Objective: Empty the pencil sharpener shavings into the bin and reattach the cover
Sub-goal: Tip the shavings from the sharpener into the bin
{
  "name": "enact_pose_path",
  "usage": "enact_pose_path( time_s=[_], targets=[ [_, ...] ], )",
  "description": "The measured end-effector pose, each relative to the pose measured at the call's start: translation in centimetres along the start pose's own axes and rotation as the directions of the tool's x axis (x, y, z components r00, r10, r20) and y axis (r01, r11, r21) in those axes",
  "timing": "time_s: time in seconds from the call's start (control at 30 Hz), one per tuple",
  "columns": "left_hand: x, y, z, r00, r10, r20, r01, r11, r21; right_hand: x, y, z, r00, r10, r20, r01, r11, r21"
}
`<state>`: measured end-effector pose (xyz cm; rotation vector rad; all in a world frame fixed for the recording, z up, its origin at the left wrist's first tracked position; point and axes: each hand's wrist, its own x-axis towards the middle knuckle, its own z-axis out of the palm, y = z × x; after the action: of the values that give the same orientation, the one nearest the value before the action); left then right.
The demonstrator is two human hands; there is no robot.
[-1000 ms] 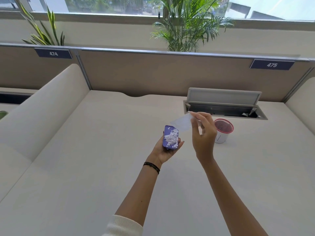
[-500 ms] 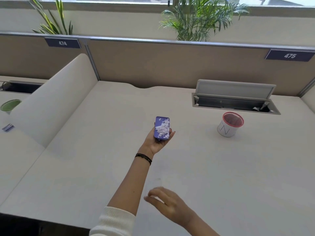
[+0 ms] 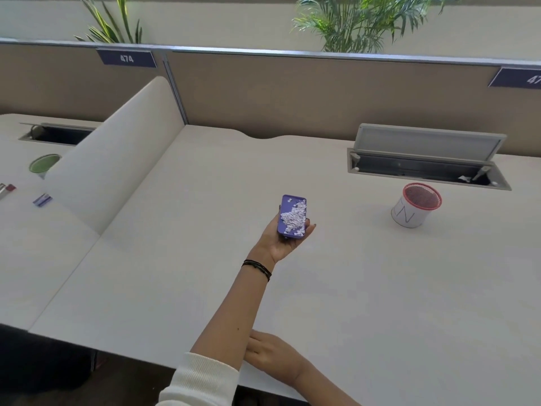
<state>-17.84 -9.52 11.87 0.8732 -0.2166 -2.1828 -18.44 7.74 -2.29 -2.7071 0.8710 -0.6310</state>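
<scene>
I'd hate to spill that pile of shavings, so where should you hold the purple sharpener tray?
Probably as the left hand does: cradle the purple tray from underneath, fingers on its long side walls. It lies open side up with loose shavings heaped inside, so gripping from above would disturb them. Keep it level until over the red-rimmed bin.

The surface looked matt, smooth and pale. The purple sharpener tray looked like matt plastic, heaped with thin papery shavings. The bin showed fine red mesh inside a white, paper-like wall. The partition looked cloth-covered under a brushed metal rail.
</scene>
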Motion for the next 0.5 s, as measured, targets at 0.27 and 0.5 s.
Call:
enact_pose_path(
  time_s=[0.27,0.5],
  targets=[
    [-0.2,-0.7,0.8,1.0,-0.014,0.012,0.014,0.999,-0.044,0.2,0.2,-0.5,1.0,-0.024,-0.003,0.024,1.0,0.019],
    [0.3,-1.9,3.3,0.996,-0.028,0.09,0.04,0.99,-0.135,-0.5,1.3,-6.4,0.933,0.237,-0.272,-0.235,0.971,0.041]
  ],
)
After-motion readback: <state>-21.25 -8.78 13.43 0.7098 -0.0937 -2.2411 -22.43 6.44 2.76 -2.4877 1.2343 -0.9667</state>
